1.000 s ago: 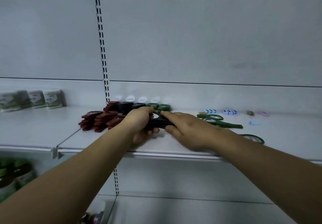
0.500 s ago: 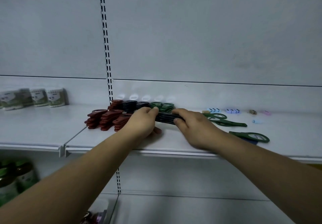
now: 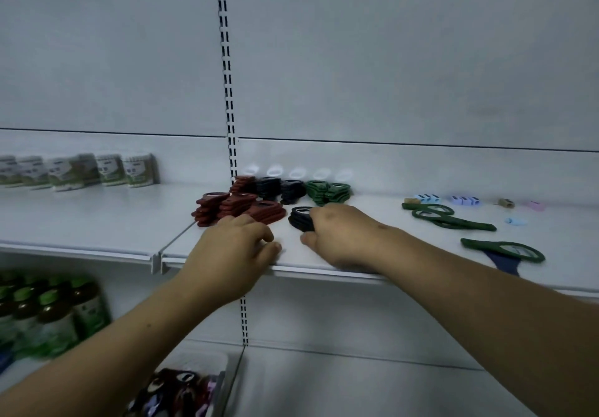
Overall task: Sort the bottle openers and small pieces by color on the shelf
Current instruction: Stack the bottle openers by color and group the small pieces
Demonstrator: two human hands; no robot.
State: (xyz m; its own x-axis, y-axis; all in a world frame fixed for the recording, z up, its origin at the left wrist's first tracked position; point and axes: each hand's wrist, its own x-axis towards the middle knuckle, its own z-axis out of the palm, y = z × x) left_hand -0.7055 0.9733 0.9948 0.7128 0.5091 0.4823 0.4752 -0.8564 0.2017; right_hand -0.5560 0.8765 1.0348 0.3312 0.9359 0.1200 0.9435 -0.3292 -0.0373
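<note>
- Gripping the black stack of bottle openers (image 3: 300,218) with the right hand (image 3: 340,238), fingers curled over it, near the shelf (image 3: 382,209) front edge.
- Resting the left hand (image 3: 233,248) loose and empty just left of it.

Labelled tubs (image 3: 136,170) stand above blurred, seemingly green-capped bottles (image 3: 52,316).

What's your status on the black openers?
Left hand empty, near red stacks. Right hand grips black stack on shelf. Nothing blocking. Loose green openers to the right.
</note>
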